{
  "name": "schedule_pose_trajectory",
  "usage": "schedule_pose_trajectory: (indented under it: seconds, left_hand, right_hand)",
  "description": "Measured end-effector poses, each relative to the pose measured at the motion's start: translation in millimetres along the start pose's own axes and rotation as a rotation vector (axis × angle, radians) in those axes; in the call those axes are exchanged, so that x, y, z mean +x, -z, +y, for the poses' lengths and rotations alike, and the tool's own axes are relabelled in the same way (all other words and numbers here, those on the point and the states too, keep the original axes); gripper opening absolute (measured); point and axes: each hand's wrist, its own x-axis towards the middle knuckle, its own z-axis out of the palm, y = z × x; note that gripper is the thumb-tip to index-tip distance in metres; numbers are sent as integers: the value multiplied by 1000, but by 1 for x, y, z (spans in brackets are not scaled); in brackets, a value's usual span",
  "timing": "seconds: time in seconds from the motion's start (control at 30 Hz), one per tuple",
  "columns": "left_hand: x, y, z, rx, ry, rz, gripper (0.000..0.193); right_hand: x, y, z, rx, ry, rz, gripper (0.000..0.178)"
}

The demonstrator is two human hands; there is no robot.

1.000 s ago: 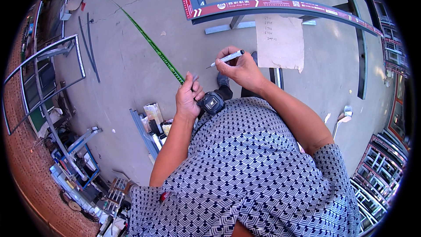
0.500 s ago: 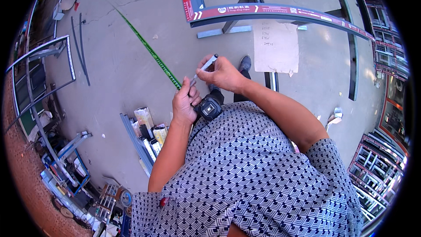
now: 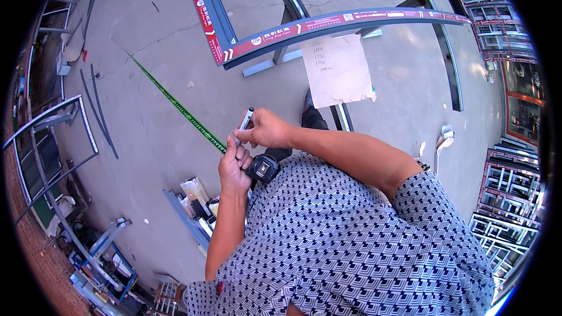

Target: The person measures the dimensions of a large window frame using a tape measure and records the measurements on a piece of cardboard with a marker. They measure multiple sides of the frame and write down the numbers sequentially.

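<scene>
My left hand (image 3: 234, 167) is closed around a tape measure, whose black case (image 3: 263, 168) shows beside the fingers, against my shirt. Its green blade (image 3: 175, 103) runs out from that hand across the floor toward the far left. In my right hand (image 3: 266, 129) is a grey-white marker pen (image 3: 246, 119) with a dark end, held tilted between thumb and fingers. The right fingertips meet the left thumb, and the pen's lower end is hidden there.
Ahead stands a dark metal frame (image 3: 281, 35) with red-and-white protective film. A cardboard sheet (image 3: 336, 70) with handwriting lies by its corner. Packaged strips (image 3: 196, 193) lie near my left forearm; metal frames (image 3: 506, 193) are stacked at right. Thin dark bars (image 3: 100, 111) lie at left.
The view has shifted, so the frame and cardboard now sit farther left. Both hands appear lower and farther left, and closer together, still holding the tape measure and pen.
</scene>
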Motion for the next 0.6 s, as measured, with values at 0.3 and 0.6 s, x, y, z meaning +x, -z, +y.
schedule_pose_trajectory:
  seconds: [0.3,0.6]
  left_hand:
    - [2,1,-3,-2,-11,-16,33]
    - [9,30,-4,-112,-12,-58,34]
  right_hand:
    - [-20,14,13,110,129,33,32]
    - [-106,107,22,-164,307,930,18]
